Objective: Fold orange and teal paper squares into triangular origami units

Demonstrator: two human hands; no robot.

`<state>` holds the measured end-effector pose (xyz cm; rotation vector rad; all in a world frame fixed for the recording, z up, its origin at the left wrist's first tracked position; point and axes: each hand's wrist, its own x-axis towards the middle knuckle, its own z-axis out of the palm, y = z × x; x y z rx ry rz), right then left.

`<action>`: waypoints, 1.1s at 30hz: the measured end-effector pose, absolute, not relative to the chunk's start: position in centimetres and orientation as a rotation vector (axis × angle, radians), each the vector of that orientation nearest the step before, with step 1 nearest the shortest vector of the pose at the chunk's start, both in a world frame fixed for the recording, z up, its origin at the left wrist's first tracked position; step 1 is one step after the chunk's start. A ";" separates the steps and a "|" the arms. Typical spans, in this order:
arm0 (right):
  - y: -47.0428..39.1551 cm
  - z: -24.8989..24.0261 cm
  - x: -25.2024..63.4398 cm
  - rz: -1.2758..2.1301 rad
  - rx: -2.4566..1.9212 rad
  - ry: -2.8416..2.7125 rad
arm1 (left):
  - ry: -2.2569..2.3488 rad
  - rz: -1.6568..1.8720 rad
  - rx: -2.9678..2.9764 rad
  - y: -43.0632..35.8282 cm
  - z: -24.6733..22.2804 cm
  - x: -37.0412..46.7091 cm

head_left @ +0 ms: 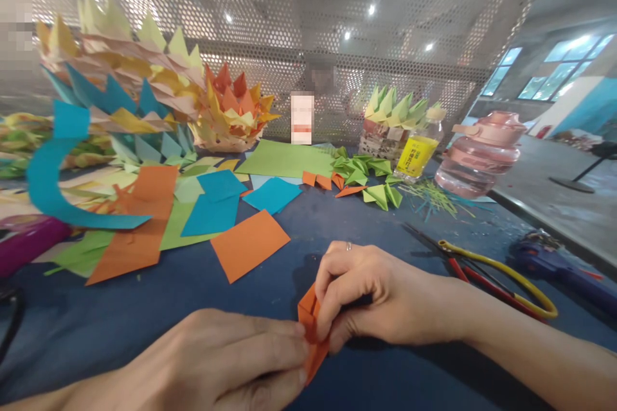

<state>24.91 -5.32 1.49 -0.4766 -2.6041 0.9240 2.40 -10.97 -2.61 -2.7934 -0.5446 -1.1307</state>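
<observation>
Between my two hands is a small folded piece of orange paper (309, 308), standing at a slant just above the blue tabletop. The fingertips of my left hand (231, 353) press against its lower left edge, the thumb side partly out of frame. My right hand (366, 295), with a ring on one finger, pinches the same piece from the right. Part of the fold is hidden behind the fingers. Beyond the hands lie a flat orange paper rectangle (250, 244) and blue paper pieces (272, 194).
Scissors (501, 276) with red and yellow handles and a blue glue gun (563, 270) lie right. Behind stand a pink water bottle (482, 154), a yellow-labelled bottle (418, 151), folded green pieces (357, 170) and layered paper crowns (144, 90). A curled blue strip (45, 173) rises left.
</observation>
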 end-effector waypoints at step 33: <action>-7.4 2.8 24.1 0.742 -0.843 -2.680 | -0.633 -1.122 -2.634 -11.3 -4.0 2.6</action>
